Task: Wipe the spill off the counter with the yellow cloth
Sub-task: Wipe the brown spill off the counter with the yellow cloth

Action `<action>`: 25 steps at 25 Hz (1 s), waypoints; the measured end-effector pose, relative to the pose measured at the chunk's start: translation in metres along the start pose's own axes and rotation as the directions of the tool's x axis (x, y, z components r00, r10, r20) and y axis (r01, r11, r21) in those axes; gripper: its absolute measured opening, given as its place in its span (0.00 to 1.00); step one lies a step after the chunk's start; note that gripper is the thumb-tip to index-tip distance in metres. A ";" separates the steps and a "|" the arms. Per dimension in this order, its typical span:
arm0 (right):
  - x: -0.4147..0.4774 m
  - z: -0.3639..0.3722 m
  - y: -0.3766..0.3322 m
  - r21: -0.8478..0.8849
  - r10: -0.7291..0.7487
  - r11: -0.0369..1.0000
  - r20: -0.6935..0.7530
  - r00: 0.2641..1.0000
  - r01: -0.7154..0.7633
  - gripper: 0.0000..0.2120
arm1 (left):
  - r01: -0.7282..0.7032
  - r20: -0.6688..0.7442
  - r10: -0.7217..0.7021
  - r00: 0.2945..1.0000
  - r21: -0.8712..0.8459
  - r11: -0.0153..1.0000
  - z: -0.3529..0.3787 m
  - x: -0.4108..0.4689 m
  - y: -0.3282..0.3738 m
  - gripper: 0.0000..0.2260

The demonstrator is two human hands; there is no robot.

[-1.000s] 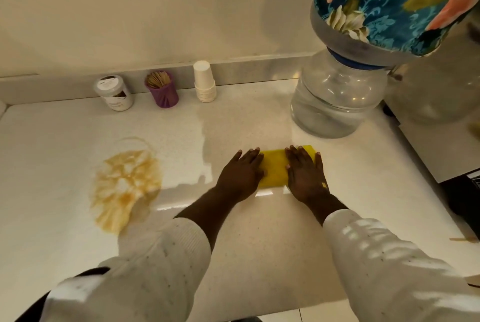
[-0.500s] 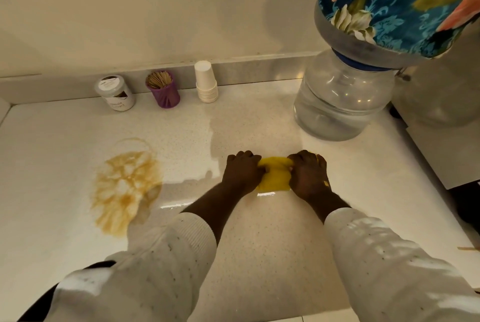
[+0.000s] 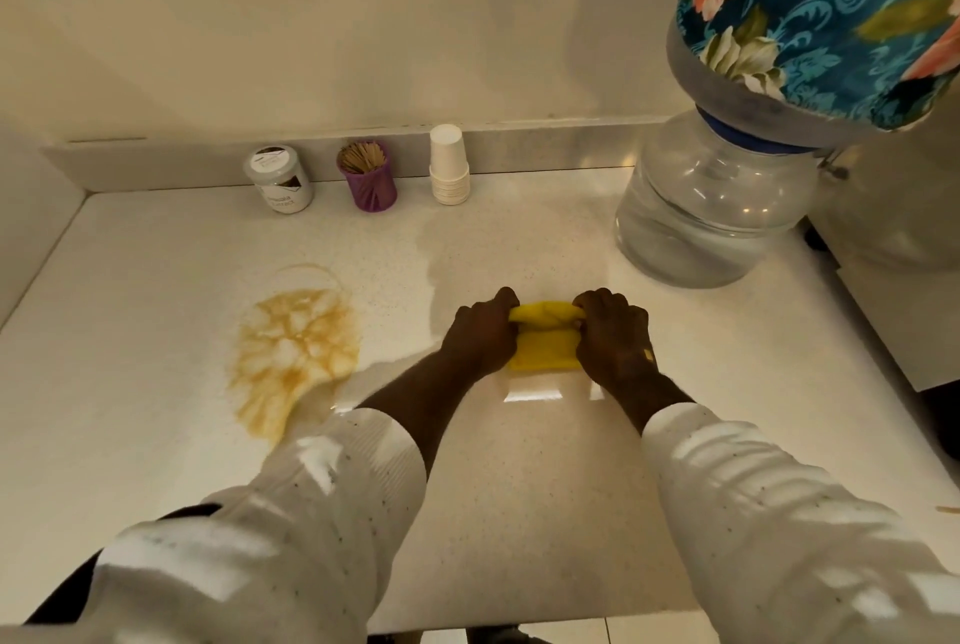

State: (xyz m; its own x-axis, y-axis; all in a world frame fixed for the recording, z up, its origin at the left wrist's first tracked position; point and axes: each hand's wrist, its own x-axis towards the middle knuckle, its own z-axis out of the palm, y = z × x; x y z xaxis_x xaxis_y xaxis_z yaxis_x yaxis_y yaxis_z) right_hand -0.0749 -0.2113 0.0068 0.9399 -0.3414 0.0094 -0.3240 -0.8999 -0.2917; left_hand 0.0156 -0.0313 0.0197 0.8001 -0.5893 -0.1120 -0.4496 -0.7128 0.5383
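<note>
The yellow cloth [image 3: 543, 346] lies bunched on the white counter [image 3: 519, 487] near its middle. My left hand [image 3: 480, 334] grips its left side and my right hand [image 3: 615, 334] grips its right side, with the far edge of the cloth folded up between my fingers. The spill [image 3: 293, 352] is a brown-amber puddle on the counter, well to the left of both hands and apart from the cloth.
A big clear water bottle [image 3: 711, 212] under a floral cover [image 3: 821, 14] stands at the back right. Along the back wall stand a white-lidded jar [image 3: 279, 179], a purple toothpick holder [image 3: 369, 176] and a stack of paper cups [image 3: 448, 165].
My hands lay flat on the spread cloth before. Since then the fingers have curled in, gathering the cloth and rolling its far edge up between both hands.
</note>
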 end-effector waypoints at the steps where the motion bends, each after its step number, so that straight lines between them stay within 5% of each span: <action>1: 0.001 0.000 -0.009 0.006 -0.027 1.000 -0.008 1.000 0.027 0.13 | 0.011 -0.011 -0.011 1.000 -0.011 1.000 -0.009 -0.005 -0.006 0.09; 10: -0.001 0.019 -0.144 0.086 -0.304 0.948 -0.020 0.952 0.305 0.12 | 0.168 -0.081 -0.170 0.982 -0.030 0.985 -0.099 -0.079 -0.108 0.10; 17: -0.021 0.065 -0.237 0.044 -0.356 0.935 0.095 0.930 0.353 0.14 | 0.193 -0.036 -0.196 0.980 -0.080 0.978 -0.145 -0.135 -0.198 0.13; 22: -0.022 0.094 -0.281 -0.018 -0.355 0.931 0.182 0.917 0.364 0.30 | 0.068 -0.163 -0.058 0.985 0.055 0.996 -0.160 -0.155 -0.260 0.22; 25: -0.026 0.110 -0.301 0.009 -0.475 0.877 0.160 0.866 0.480 0.30 | 0.063 -0.184 -0.035 0.982 0.151 0.987 -0.170 -0.151 -0.306 0.27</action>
State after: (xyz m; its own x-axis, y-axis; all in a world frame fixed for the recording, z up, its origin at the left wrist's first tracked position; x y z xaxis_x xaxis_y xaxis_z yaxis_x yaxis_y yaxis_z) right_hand 0.0098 0.0985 -0.0105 0.9846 0.1749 -0.0061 0.1674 -0.9511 -0.2597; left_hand 0.1000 0.3406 0.0142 0.8745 -0.4844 0.0247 -0.4530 -0.7976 0.3982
